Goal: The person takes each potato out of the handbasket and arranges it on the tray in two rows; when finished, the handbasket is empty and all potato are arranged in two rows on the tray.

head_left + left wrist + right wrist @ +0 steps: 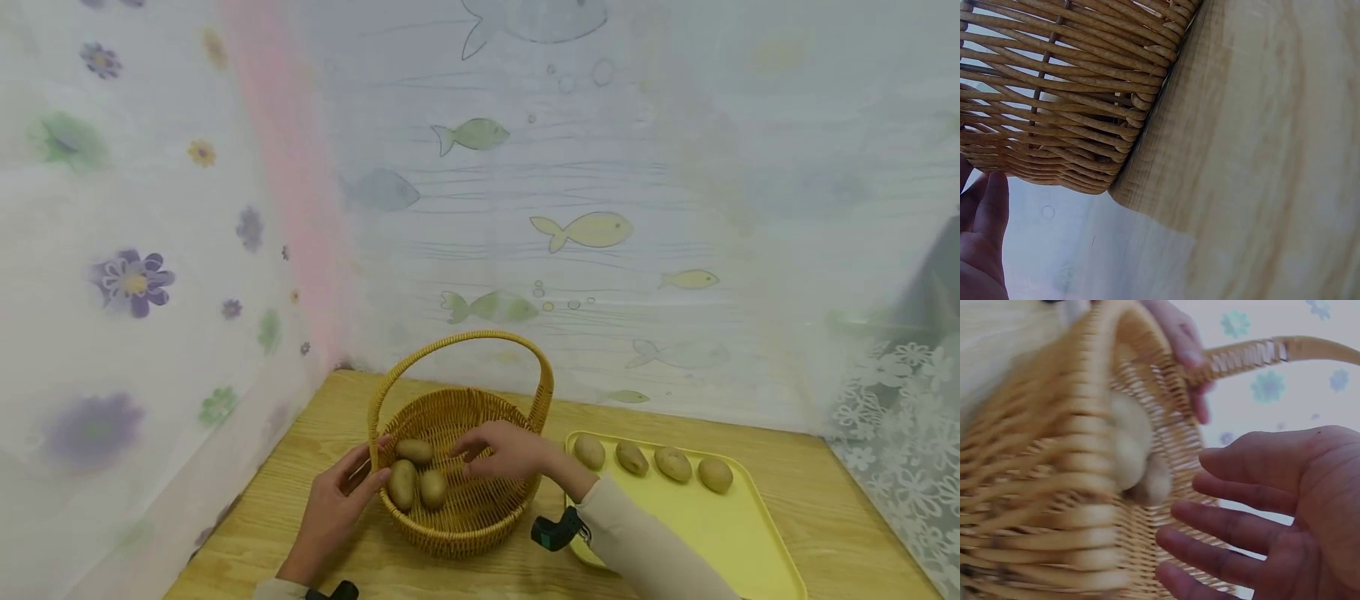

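Note:
A round wicker basket (459, 533) with a tall arched handle stands on the wooden table. Inside it, toward the left, lie three potatoes: an oval potato (415, 452), a longer potato (402, 485) and a rounder potato (432, 489). My left hand (341, 500) holds the basket's left rim by the handle's base, with thumb and fingers on either side. Over the right part of the basket hovers my right hand (504, 450). Its fingers (1229, 525) are loosely extended and apart, with nothing in them, in the right wrist view.
Right of the basket lies a yellow tray (697, 529), partly covered by my right forearm. Several potatoes (672, 463) sit in a row along its far edge. Behind the table (300, 467) hangs a pale sheet printed with fish; another with flowers lines the left side.

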Demonstrator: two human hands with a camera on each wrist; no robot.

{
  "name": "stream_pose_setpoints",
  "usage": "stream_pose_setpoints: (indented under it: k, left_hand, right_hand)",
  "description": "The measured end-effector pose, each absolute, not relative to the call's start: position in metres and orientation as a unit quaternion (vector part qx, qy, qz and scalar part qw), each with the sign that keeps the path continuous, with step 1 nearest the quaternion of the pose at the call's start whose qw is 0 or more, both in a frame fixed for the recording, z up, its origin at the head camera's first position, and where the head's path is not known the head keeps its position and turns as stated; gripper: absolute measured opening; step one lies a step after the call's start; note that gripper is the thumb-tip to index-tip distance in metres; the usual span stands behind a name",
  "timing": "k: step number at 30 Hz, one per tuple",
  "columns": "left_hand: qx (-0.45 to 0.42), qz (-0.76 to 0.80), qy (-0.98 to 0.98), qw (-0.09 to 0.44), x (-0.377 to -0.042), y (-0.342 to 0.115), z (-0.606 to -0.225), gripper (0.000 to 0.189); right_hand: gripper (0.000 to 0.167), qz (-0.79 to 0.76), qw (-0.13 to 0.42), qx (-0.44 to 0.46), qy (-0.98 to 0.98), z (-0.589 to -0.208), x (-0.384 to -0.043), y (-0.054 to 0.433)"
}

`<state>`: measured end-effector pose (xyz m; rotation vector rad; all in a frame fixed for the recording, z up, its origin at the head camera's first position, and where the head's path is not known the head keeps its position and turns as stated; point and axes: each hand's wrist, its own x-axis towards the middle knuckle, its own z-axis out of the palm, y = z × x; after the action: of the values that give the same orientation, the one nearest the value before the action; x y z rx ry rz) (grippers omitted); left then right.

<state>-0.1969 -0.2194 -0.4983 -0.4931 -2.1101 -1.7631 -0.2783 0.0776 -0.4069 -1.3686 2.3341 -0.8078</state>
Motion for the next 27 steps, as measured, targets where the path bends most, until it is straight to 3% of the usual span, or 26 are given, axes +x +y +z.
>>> stream_pose_setpoints:
  k: [15,27]
  left_hand:
    - [-0.187,-0.625,-0.738,0.173,-0.198,-0.221,-0.497,0.043]
    - [-0.187,-0.624,-0.739,0.171,-0.198,-0.220,-0.497,0.043]
  right_hand:
    - [0.033,-0.361,0.109,-0.426,0.822,-0.404,-0.299,0.048]
    - [0.033,-0.380,0.134,-0.386,0.830,-0.416,-0.311,0.020]
